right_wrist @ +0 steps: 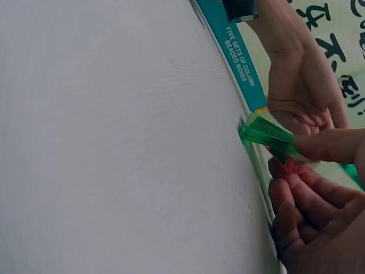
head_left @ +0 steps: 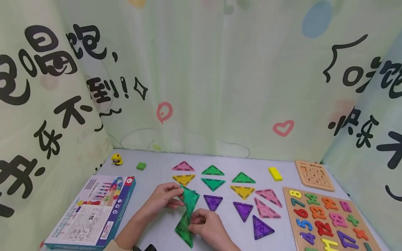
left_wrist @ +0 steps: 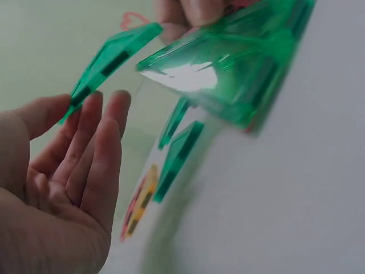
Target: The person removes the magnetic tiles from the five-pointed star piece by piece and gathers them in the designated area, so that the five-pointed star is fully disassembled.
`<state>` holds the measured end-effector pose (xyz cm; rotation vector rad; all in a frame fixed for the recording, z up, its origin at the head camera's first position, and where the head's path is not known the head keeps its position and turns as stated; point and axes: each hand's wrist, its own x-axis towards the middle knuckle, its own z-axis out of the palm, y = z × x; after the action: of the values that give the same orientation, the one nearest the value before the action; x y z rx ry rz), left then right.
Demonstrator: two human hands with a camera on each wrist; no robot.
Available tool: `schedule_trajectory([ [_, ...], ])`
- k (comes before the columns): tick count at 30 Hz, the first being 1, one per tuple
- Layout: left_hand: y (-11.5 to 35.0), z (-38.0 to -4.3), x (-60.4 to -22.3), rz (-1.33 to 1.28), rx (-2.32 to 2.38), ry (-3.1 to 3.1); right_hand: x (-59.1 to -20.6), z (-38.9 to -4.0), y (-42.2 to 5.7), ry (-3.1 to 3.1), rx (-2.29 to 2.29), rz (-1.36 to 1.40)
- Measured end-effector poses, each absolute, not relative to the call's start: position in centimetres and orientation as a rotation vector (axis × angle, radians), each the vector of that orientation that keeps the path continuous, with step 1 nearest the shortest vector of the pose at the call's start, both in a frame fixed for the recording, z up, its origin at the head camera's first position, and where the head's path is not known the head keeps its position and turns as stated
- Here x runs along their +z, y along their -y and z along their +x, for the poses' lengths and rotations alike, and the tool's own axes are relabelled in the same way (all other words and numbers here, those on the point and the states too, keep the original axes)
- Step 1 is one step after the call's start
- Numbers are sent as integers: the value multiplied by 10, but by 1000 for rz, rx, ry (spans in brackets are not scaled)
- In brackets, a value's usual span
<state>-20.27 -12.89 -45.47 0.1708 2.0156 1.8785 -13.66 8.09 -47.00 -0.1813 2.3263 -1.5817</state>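
Note:
My left hand point(head_left: 161, 200) pinches a green triangular magnetic tile point(head_left: 191, 199) between thumb and fingers. In the left wrist view that tile point(left_wrist: 111, 60) is tilted and held by one corner. Just right of it, my right hand point(head_left: 208, 226) grips another green triangular tile point(head_left: 183, 228). In the right wrist view a bit of red point(right_wrist: 290, 164) shows beneath this green tile point(right_wrist: 267, 135), by the fingers; its shape is mostly hidden. The two held tiles overlap in the head view but stand apart in the left wrist view.
Pink tile point(head_left: 183, 166), yellow tile point(head_left: 183, 179), green tile point(head_left: 213, 170) and purple tile point(head_left: 243, 210) triangles lie beyond the hands, with several others. A boxed toy point(head_left: 84, 209) stands left, a number board point(head_left: 333, 219) right. Farther back are a yellow duck point(head_left: 117, 159) and small blocks.

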Motion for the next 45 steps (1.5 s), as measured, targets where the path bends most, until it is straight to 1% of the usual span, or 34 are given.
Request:
schedule_trajectory([
  [4,143,-209,-448,69,1928,-2184,-469,-137,-80,-2313,-1576,-156],
  [11,169,-233,-448,-191,1831,-2528,-469,-137,-81,-2292,-1587,-148],
  [19,177,-262,-470,-444,1806,-2697,-469,-136,-81,-2288,-1600,-166],
  [22,177,-264,-477,-514,1726,-2788,-471,-135,-80,-2279,-1607,-169],
  [25,176,-261,-478,-533,1574,-2883,-471,-135,-79,-2267,-1610,-167],
  [33,173,-242,-467,-397,1227,-3028,-468,-135,-79,-2275,-1617,-158],
  [36,167,-233,-461,-293,1173,-3033,-467,-136,-81,-2275,-1638,-162],
  [39,160,-225,-456,-113,1219,-2953,-467,-137,-82,-2277,-1660,-162],
  [45,146,-203,-445,388,1310,-2496,-469,-139,-82,-2293,-1671,-151],
])
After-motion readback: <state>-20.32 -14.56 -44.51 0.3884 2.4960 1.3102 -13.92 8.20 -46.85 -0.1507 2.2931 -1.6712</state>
